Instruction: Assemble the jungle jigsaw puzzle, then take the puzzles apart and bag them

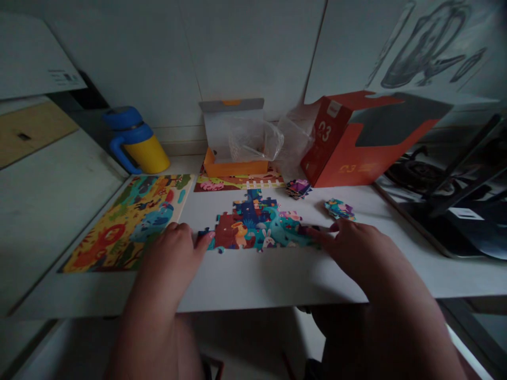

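Observation:
A partly assembled jigsaw puzzle [253, 227] lies flat on the white table, showing a rabbit, an orange animal and a teal shape. My left hand [174, 250] is at its left end, fingers curled and thumb pressed on the end piece. At the right end, my right hand [352, 245] has its fingertips closed on a dark puzzle piece [307, 230], which touches or overlaps the puzzle; I cannot tell which. Beyond that hand lie a small pile of loose pieces [339, 209] and a purple stack of pieces [298, 188].
A colourful animal picture sheet [130, 221] lies at left, near a blue-and-yellow jug [138, 142]. Behind the puzzle stand an open orange box [237, 168] with clear plastic and a large red box [348, 142]. A black stove [447, 206] borders the right side.

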Demonstrator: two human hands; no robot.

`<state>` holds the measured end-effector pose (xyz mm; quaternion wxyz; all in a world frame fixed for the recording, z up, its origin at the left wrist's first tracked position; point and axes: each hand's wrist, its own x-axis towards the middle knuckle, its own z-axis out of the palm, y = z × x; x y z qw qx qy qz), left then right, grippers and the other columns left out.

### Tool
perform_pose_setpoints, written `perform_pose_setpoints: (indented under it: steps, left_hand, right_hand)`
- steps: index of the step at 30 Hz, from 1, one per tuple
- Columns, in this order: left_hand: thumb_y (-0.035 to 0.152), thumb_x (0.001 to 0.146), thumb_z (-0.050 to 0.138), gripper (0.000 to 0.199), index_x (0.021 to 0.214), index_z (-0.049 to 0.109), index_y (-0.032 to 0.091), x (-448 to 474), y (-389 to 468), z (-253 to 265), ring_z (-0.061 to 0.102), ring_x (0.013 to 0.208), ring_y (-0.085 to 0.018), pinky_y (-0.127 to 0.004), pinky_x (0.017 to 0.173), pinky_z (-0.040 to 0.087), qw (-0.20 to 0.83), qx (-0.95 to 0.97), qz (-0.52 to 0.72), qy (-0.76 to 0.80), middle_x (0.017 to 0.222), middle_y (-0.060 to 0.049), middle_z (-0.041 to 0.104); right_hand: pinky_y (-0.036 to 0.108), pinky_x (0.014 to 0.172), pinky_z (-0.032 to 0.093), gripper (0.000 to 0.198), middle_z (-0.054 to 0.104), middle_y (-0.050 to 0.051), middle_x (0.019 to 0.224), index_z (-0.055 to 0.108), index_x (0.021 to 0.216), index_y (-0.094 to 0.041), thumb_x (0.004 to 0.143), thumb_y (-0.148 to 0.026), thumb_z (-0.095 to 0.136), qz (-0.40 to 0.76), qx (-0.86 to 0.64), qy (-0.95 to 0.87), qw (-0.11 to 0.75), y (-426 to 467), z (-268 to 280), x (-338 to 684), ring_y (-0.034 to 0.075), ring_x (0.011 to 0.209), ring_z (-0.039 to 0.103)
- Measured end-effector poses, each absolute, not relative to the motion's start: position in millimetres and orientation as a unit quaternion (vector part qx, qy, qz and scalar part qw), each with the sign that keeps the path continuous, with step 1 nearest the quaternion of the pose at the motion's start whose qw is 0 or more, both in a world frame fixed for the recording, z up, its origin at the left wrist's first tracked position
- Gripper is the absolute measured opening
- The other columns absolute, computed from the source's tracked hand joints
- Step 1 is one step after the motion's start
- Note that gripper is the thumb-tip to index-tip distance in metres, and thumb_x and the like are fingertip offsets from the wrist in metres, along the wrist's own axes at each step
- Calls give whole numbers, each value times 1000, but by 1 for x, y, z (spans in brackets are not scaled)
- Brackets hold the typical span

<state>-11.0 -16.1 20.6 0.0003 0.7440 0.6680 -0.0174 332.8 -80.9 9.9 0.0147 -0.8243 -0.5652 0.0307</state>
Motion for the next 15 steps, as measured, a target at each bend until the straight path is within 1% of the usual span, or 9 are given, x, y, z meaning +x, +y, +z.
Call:
perform_pose_setpoints:
  steps: [2, 6, 8, 12, 15]
  left_hand:
    - [55, 103, 53, 48, 101, 73, 12, -4, -19, 18, 73, 100, -34, -42, 86, 54, -18, 742, -21, 670, 105, -18, 74]
    - [58, 101, 56, 49, 102, 73, 13, 5, -23, 18, 73, 97, -34, -41, 81, 53, -11, 731, -27, 682, 108, -18, 74]
    - [60, 100, 57, 49, 102, 72, 13, 7, -24, 19, 73, 97, -34, -41, 81, 53, -8, 723, -35, 690, 108, -18, 74]
    - [61, 100, 58, 49, 102, 69, 14, 8, -23, 22, 73, 101, -34, -40, 81, 52, -6, 715, -42, 698, 110, -19, 74]
    - [63, 100, 57, 47, 99, 65, 16, 7, -23, 25, 75, 99, -34, -38, 77, 51, 1, 714, -32, 700, 107, -19, 76]
  right_hand:
    - [42, 68, 47, 66, 77, 19, 86, 73, 92, -19, 97, -77, 44, 31, -824, -566, 7, -80, 12, 324, 36, 82, 73]
    - [40, 68, 46, 51, 76, 18, 88, 71, 88, -19, 97, -66, 53, 55, -820, -569, -34, -78, 12, 316, 34, 83, 73]
    - [40, 69, 46, 49, 76, 18, 87, 70, 86, -19, 97, -64, 54, 61, -818, -571, -41, -77, 10, 317, 34, 82, 73]
    - [40, 68, 46, 51, 76, 18, 89, 68, 90, -19, 96, -68, 54, 48, -821, -569, -13, -77, 5, 321, 34, 82, 72]
    - [39, 65, 44, 50, 75, 18, 87, 65, 91, -20, 94, -69, 55, 48, -827, -559, 12, -78, 3, 322, 34, 80, 72]
